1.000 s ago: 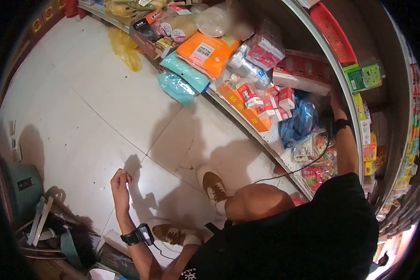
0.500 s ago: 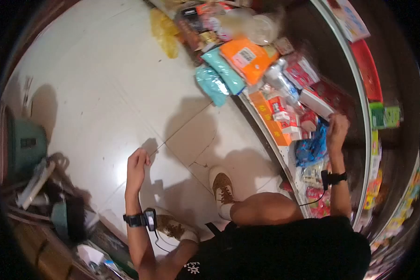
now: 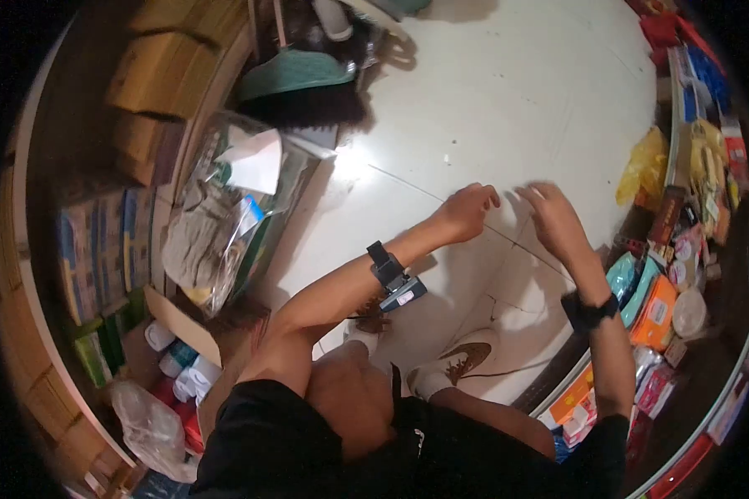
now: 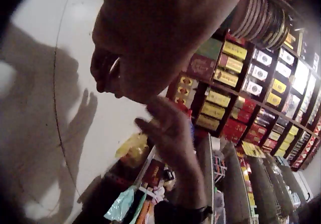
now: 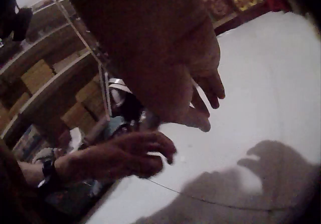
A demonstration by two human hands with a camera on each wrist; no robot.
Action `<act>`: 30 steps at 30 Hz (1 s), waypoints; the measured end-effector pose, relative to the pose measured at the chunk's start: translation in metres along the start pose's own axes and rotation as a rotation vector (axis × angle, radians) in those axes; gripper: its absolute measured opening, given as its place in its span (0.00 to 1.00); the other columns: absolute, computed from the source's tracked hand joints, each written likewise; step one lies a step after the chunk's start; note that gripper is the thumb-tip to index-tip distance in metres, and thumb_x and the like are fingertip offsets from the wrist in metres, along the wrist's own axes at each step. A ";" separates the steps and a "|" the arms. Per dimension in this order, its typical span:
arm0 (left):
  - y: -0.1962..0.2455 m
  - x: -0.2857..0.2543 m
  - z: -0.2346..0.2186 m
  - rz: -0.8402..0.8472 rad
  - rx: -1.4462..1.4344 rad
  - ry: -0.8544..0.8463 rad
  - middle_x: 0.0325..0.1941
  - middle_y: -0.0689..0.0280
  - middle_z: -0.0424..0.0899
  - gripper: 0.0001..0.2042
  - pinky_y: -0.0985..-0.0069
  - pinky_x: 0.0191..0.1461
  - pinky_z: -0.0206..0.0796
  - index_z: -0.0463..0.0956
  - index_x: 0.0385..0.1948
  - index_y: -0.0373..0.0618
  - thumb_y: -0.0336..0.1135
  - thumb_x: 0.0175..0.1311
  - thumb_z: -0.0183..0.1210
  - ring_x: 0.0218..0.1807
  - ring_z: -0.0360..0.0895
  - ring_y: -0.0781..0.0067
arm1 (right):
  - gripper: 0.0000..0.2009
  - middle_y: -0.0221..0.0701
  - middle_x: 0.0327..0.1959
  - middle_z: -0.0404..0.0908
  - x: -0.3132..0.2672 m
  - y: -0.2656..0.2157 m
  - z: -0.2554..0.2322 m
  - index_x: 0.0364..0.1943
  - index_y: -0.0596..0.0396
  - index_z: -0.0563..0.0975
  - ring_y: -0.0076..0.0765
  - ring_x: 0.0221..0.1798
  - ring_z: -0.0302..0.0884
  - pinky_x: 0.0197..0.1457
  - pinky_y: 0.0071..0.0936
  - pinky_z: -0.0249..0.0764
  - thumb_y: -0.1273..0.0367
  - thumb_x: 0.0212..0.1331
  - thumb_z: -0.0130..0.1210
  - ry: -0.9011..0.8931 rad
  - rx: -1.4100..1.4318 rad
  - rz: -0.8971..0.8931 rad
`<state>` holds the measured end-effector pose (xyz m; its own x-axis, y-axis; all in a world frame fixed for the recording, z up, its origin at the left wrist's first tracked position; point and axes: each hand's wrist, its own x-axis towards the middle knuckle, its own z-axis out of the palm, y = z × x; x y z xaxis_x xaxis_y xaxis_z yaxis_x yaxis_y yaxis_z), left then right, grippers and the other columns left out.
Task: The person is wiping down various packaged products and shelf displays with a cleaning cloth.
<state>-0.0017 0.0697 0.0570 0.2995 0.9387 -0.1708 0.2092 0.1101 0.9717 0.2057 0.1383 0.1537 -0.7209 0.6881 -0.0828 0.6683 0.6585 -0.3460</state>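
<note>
Both hands hover over the pale tiled floor (image 3: 408, 158), facing each other with a narrow gap between them. My left hand (image 3: 466, 213) has loosely bent fingers and holds nothing. Across from it, my right hand (image 3: 555, 223) reaches out with relaxed fingers, also holding nothing. The right wrist view shows the right hand's fingers (image 5: 214, 91) spread a little, with the left hand (image 5: 120, 156) just below. A yellow plastic bag (image 3: 643, 166) and a teal packet (image 3: 620, 279) lie to the right of the right hand, at the shelf edge.
On the low right shelf lie an orange packet (image 3: 659, 310) and small boxes (image 3: 581, 422). At left, an open carton (image 3: 183, 326) holds bottles, near a clear bag with gloves (image 3: 195, 249). A green broom (image 3: 295, 79) lies at upper left.
The right hand has come out from the shelf items and moved beside the left hand. The head view has swung left, bringing the left-hand shelves and carton into sight.
</note>
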 end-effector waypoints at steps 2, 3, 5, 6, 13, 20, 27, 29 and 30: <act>-0.021 -0.013 -0.020 0.048 0.164 0.059 0.38 0.55 0.82 0.13 0.67 0.49 0.72 0.74 0.46 0.38 0.19 0.60 0.49 0.41 0.80 0.63 | 0.18 0.47 0.45 0.82 0.073 -0.033 -0.010 0.53 0.57 0.79 0.59 0.52 0.78 0.58 0.45 0.75 0.76 0.57 0.56 -0.034 0.061 -0.123; -0.026 -0.024 -0.037 0.037 0.161 0.090 0.38 0.55 0.82 0.13 0.67 0.49 0.72 0.74 0.46 0.38 0.19 0.60 0.49 0.41 0.80 0.63 | 0.17 0.46 0.45 0.83 0.106 -0.063 -0.014 0.53 0.57 0.79 0.59 0.52 0.78 0.59 0.45 0.75 0.75 0.58 0.56 -0.023 0.114 -0.121; -0.038 -0.049 -0.065 -0.122 -0.017 -0.008 0.52 0.55 0.82 0.13 0.68 0.59 0.70 0.75 0.50 0.39 0.21 0.64 0.52 0.53 0.79 0.68 | 0.17 0.45 0.47 0.83 0.157 -0.118 -0.008 0.54 0.57 0.79 0.57 0.53 0.78 0.59 0.44 0.74 0.71 0.59 0.58 0.036 0.234 -0.240; -0.047 -0.058 -0.070 -0.138 -0.020 0.024 0.52 0.55 0.82 0.13 0.68 0.59 0.70 0.75 0.50 0.39 0.21 0.64 0.52 0.53 0.79 0.68 | 0.17 0.44 0.49 0.82 0.177 -0.145 0.000 0.54 0.57 0.79 0.56 0.53 0.78 0.60 0.44 0.74 0.69 0.60 0.59 0.088 0.301 -0.360; -0.055 -0.121 -0.110 0.021 -0.298 0.363 0.29 0.70 0.79 0.13 0.80 0.40 0.67 0.79 0.42 0.42 0.41 0.77 0.51 0.33 0.73 0.79 | 0.31 0.41 0.62 0.75 0.214 -0.370 0.056 0.63 0.48 0.74 0.60 0.67 0.68 0.70 0.54 0.64 0.62 0.51 0.67 0.242 0.491 -0.976; -0.070 -0.114 -0.098 -0.301 -0.289 0.455 0.29 0.65 0.81 0.09 0.74 0.44 0.71 0.78 0.41 0.40 0.30 0.75 0.48 0.35 0.77 0.77 | 0.21 0.41 0.44 0.82 0.240 -0.441 0.090 0.52 0.51 0.77 0.53 0.51 0.82 0.58 0.48 0.76 0.70 0.51 0.64 -0.048 0.647 -0.781; -0.138 -0.108 -0.095 -0.197 -0.950 0.284 0.48 0.59 0.82 0.15 0.66 0.63 0.66 0.77 0.50 0.38 0.41 0.75 0.52 0.50 0.78 0.66 | 0.25 0.40 0.55 0.79 0.249 -0.378 0.003 0.61 0.61 0.69 0.37 0.60 0.75 0.66 0.35 0.70 0.64 0.64 0.61 0.259 1.529 -0.300; -0.098 -0.117 -0.099 -0.125 -0.279 0.378 0.48 0.61 0.81 0.16 0.67 0.63 0.66 0.76 0.51 0.38 0.42 0.75 0.51 0.49 0.77 0.66 | 0.28 0.37 0.62 0.75 0.230 -0.321 -0.048 0.67 0.59 0.65 0.35 0.64 0.71 0.70 0.33 0.65 0.61 0.68 0.57 0.226 1.701 -0.262; -0.086 -0.116 -0.099 -0.095 -0.069 0.429 0.48 0.62 0.80 0.16 0.68 0.63 0.65 0.75 0.52 0.38 0.42 0.76 0.51 0.49 0.76 0.66 | 0.30 0.37 0.67 0.72 0.212 -0.294 -0.072 0.71 0.56 0.62 0.38 0.67 0.69 0.72 0.34 0.62 0.59 0.70 0.55 0.153 1.876 -0.272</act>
<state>-0.1471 -0.0164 0.0095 -0.1348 0.9723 -0.1909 0.1501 0.2104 0.9660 -0.1299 0.1125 0.3055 -0.6669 0.7240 0.1763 -0.5530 -0.3223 -0.7683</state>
